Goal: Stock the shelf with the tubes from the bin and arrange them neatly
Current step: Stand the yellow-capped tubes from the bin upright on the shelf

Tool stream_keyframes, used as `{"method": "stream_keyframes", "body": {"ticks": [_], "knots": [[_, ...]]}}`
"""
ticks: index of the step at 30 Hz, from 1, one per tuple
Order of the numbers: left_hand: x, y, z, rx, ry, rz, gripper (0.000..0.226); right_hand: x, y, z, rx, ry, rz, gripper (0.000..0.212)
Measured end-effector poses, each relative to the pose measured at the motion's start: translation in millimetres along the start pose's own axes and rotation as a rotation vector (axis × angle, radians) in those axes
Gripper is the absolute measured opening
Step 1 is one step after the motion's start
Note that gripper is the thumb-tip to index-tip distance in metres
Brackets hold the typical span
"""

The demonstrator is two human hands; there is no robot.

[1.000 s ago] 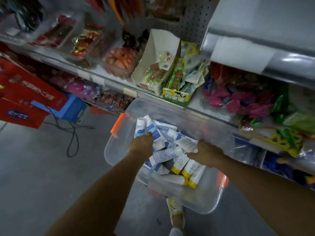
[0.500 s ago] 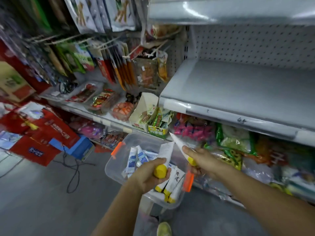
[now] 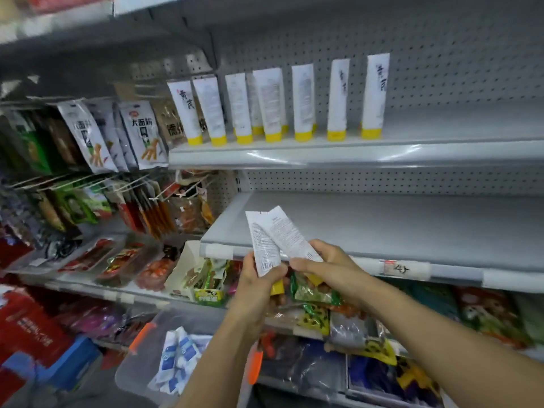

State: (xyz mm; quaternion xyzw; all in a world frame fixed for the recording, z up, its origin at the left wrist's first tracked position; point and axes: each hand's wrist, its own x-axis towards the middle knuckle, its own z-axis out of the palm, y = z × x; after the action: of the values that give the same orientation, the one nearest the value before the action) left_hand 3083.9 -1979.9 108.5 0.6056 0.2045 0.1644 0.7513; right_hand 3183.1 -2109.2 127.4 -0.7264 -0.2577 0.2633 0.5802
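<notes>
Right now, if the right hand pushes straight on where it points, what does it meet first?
Probably the tube in the left hand, just ahead of the right hand; depth unclear.

shelf (image 3: 382, 225): grey painted metal, smooth, matt.
pegboard back panel (image 3: 441, 54): perforated metal sheet, same grey matt paint.
shelf edge strip (image 3: 323, 156): clear plastic, glossy, strong glare streaks.
shelved tubes (image 3: 303, 98): white plastic, smooth, low sheen; yellow caps (image 3: 303, 136) hard plastic, glossier.
held tubes (image 3: 282, 231): white plastic, smooth, satin, fine print.
bin (image 3: 141, 366): translucent plastic, smooth, slightly cloudy; orange latches (image 3: 141, 337) opaque plastic.
bin tubes (image 3: 176, 357): white-and-blue plastic, shiny.
hanging snack packets (image 3: 144, 134): plastic film, glossy.
display box (image 3: 182, 269): paperboard, matt.
bagged snacks (image 3: 315, 293): crinkled film, highly reflective.
</notes>
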Motion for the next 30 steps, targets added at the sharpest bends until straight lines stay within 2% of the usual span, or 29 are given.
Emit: {"method": "stream_keyframes", "body": {"ticks": [5, 14, 19, 22, 26, 30], "knots": [[-3.9, 30.5, 60.5, 0.073, -0.062, 0.088, 0.033, -28.5, -29.8, -53.2, -0.083, 0.132, -0.053, 0.051], [24.0, 69.0, 138.6, 0.217, -0.2, 0.286, 0.025, -36.2, -67.0, -124.5, 0.063, 0.334, -0.247, 0.016], [55.2, 97.9, 173.8, 0.137, -0.152, 0.359, 0.031, -21.3, -96.6, -159.8, 0.047, 0.455, -0.377, 0.016], [71.8, 118.0, 187.9, 0.095, -0.131, 0.386, 0.026, -4.9, -119.8, -184.7, -0.03, 0.55, -0.423, 0.015], [95.5, 133.3, 196.0, 0.15, -0.084, 0.455, 0.039, 24.1, -147.8, -214.2, -0.225, 0.643, -0.327, 0.027], [112.0, 133.3, 200.3, 0.226, -0.047, 0.485, 0.046, 60.3, -159.8, -234.5, -0.41, 0.631, -0.188, 0.033]]}}
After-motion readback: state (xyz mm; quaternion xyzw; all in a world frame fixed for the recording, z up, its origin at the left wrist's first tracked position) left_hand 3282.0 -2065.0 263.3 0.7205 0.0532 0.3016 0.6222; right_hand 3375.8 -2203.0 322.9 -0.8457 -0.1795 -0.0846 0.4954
